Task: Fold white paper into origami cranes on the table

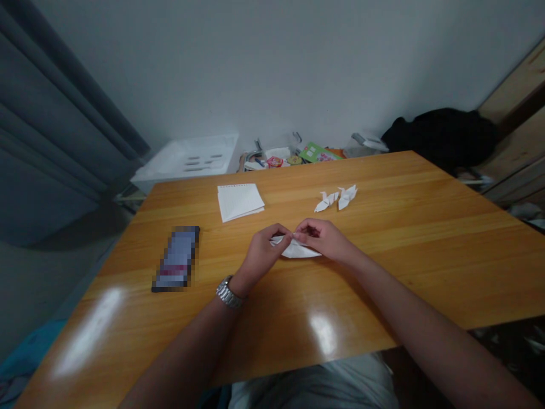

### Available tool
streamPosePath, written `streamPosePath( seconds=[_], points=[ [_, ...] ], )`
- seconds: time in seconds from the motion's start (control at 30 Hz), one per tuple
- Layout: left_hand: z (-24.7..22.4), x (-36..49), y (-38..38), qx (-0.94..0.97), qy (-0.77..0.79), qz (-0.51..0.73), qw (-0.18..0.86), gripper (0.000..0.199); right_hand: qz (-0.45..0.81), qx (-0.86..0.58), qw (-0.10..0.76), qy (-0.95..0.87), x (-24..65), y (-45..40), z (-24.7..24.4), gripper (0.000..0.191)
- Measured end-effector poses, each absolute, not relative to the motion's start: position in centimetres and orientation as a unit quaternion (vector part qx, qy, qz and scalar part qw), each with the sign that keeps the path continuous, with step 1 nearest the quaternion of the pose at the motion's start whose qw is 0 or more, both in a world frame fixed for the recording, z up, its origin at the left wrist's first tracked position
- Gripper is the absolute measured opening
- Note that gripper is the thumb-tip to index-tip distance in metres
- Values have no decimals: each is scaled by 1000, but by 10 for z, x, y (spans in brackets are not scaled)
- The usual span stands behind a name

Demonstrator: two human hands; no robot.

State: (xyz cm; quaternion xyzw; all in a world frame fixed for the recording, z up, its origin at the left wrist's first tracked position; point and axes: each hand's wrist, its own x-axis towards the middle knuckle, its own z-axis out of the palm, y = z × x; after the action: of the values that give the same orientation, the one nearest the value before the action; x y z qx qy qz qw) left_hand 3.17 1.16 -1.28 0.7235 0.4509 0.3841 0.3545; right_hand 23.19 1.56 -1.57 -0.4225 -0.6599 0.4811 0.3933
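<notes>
A partly folded sheet of white paper [300, 250] is held low over the wooden table between my two hands. My left hand [264, 250], with a metal watch [230, 292] on its wrist, pinches the paper's left part between thumb and fingers. From the other side my right hand [326, 237] grips the upper right part, its fingertips meeting the left ones near the middle. The fingers cover some of the folds. Beyond my right hand stand two white folded paper cranes, a left one [326, 201] and a right one [347, 197].
A stack of lined paper sheets [240, 202] lies toward the back left of the table [426, 244]. At the left is a phone [176, 258] with a blurred screen. Behind the table's far edge are a white tray-like box [204, 156], a green booklet [317, 153] and a black cloth [443, 136].
</notes>
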Motion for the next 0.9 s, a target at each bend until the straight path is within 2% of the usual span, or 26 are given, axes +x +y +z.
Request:
streamPosePath(
  seconds=[0.3, 0.53, 0.9],
  points=[
    [-15, 30, 17, 674, 456, 430, 391, 27, 493, -441, 438, -609, 232, 20, -26, 32],
    [-15, 30, 16, 668, 467, 440, 377, 24, 486, -442, 420, -626, 235, 19, -21, 32],
    [-14, 30, 15, 646, 463, 462, 393, 28, 482, -446, 439, -613, 233, 19, -21, 32]
  ],
)
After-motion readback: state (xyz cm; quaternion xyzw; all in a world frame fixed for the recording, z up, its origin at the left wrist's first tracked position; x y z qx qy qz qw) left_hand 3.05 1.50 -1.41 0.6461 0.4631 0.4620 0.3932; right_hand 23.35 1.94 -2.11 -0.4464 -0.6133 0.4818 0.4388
